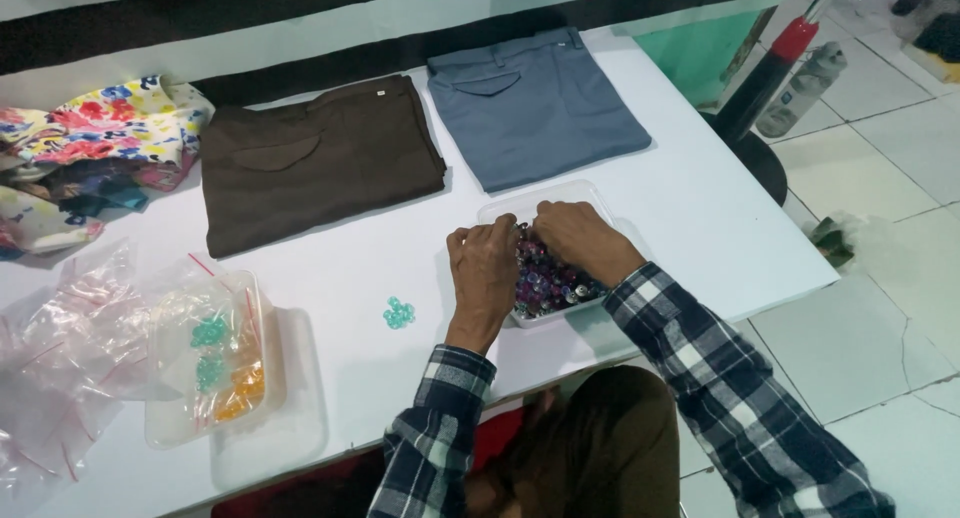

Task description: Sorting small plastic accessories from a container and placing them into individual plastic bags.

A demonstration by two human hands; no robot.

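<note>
Going from the 9 o'clock edge across: a flowery cloth (95,143) is lying bunched at 10 o'clock, with crinkly clear bags (70,358) below it at 8 o'clock and a clear tub (205,363) of green and orange beads sitting on a lid. Brown trousers (320,163) and blue-grey trousers (535,103) are lying folded side by side toward 12 o'clock, and a small cluster of green beads (398,313) is sitting loose on the white table (700,208), just beside the left hand (483,278). That hand is curling over the near rim of a clear tray (590,193) full of purple and mixed beads (545,278); its fingers are bunched together, dipping into the pile, though I can't tell if they're pinching anything. The right hand (580,238) is working the far side at 1 o'clock, fingertips tucked down and close together, also hidden at the tips. For picking well here, I'd say keeping one hand steadying the tray is helping, since those beads look like they roll easily. Further right, at 2 o'clock, a black and red pole (770,68) is standing on a pale tiled floor (880,308).
</note>
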